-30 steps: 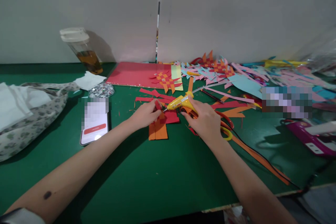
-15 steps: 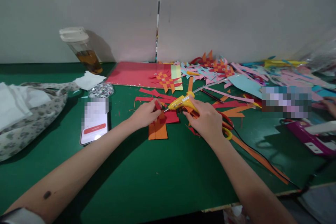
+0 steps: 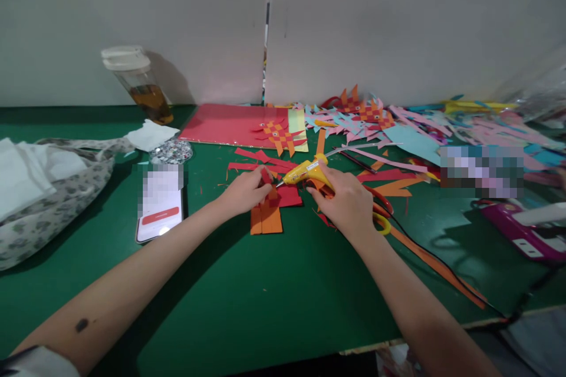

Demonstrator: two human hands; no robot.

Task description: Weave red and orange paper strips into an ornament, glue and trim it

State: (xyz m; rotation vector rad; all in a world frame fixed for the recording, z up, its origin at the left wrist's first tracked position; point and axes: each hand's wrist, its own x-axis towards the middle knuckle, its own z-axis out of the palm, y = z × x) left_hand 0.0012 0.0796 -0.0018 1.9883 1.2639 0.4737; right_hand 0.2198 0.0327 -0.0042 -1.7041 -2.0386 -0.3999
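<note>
My right hand (image 3: 347, 203) is wrapped round a yellow hot glue gun (image 3: 305, 172), its nozzle pointing left. A clear glue stick (image 3: 354, 146) sticks out of the gun's back. The nozzle tip is close to my left fingers, over the woven paper; whether it touches is too small to tell. Between the fingertips of my left hand (image 3: 245, 191) a red paper strip (image 3: 266, 175) is pinched, its end bent upward. Beneath lies woven paper, with orange strips (image 3: 266, 221) toward me and a red part (image 3: 289, 195) to the right. My left fingers partly cover the weave.
Scissors with yellow-and-red handles (image 3: 382, 222) lie beside my right wrist, near the gun's black cord (image 3: 424, 253). A phone (image 3: 160, 206), a tumbler (image 3: 148, 94) and a cloth bag (image 3: 66, 206) stand left. Behind are woven paper fish (image 3: 278, 134) and paper scraps (image 3: 415, 144).
The clear glue stick has tipped lower, while the gun and both my hands stay almost in place. At the right edge, another person's hand has drawn mostly out of view.
</note>
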